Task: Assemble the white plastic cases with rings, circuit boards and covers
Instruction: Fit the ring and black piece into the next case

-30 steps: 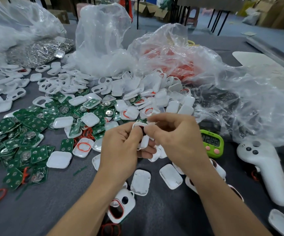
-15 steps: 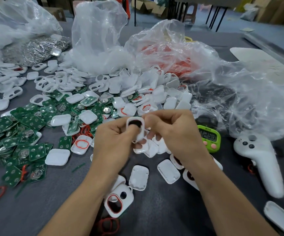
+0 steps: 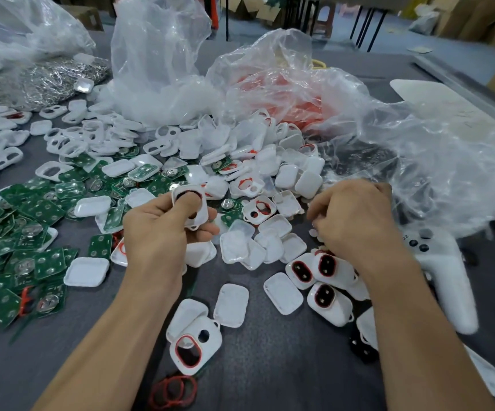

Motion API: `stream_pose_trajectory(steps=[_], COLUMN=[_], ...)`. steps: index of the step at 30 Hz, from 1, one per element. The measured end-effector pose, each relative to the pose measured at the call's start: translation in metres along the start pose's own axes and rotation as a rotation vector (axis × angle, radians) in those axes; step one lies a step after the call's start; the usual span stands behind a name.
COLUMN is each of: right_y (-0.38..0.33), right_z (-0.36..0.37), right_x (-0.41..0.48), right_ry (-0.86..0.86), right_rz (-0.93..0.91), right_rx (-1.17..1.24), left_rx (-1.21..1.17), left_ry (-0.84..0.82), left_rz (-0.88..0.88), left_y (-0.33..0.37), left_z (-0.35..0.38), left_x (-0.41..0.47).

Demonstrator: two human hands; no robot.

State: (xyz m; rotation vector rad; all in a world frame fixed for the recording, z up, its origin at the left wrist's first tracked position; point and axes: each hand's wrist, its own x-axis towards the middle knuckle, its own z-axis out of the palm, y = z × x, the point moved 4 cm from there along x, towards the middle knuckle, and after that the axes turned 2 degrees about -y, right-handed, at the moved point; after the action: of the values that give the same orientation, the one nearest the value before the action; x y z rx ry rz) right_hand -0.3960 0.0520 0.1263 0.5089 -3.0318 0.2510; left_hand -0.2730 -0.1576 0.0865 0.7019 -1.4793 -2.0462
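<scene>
1. Left hand [image 3: 154,229] is raised above the grey table [image 3: 270,366], fingers curled round a white case [image 3: 194,209]. The thumb presses into the case's oval opening, where a dark red edge shows.
2. Right hand [image 3: 356,221] is well apart from the left and low over small white pieces. Its knuckles are up and its fingers bent downward. Cannot tell whether they hold anything.
3. Green circuit boards [image 3: 17,232] are heaped at left, touching and overlapping.
4. White covers [image 3: 234,247] are scattered between the two hands and further back.
5. Three closed cases [image 3: 326,268] with dark, red-rimmed windows lie just below the right hand.
6. An open shell [image 3: 194,348] with a red ring in it lies between the forearms. Loose red rings [image 3: 172,390] lie just below it.
7. Clear plastic bags [image 3: 157,69] are at the back. A white controller [image 3: 448,277] lies at right.
</scene>
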Motion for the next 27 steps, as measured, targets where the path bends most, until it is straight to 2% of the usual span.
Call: stream_pose_trajectory(steps=[3,9,15,18,21,24,27], right_y=[0.009,0.000,-0.007,-0.006,-0.022,-0.054,-0.073], right_z=[-0.003,0.002,0.013,0.006,-0.005,-0.004,0.003], right_x=[0.003,0.000,0.000,-0.002,-0.011,-0.029,-0.041], right_ry=[-0.010,-0.096,-0.053,0.058,0.222,0.256,0.245], right_rz=[0.058,0.028,-0.007,-0.021,-0.098,-0.224,-0.270], right_rx=[-0.086,-0.190,-0.247,-0.077,0.286,0.550,0.653], left_rx=[0.057,0.083,0.077,0.076,0.059,0.044,0.024], left_ry=[-0.006,0.003,-0.028,-0.057,-0.084,-0.118,-0.143], left_rz=[0.036,0.025,0.014,0.005,-0.017,-0.050,-0.052], left_y=[0.000,-0.003,-0.005,-0.008,-0.010,-0.012,-0.012], left_z=[0.000,0.001,0.004,0.007,0.010,0.013,0.014], left_x=[-0.002,-0.002,-0.005,-0.009,-0.011,-0.010,-0.008])
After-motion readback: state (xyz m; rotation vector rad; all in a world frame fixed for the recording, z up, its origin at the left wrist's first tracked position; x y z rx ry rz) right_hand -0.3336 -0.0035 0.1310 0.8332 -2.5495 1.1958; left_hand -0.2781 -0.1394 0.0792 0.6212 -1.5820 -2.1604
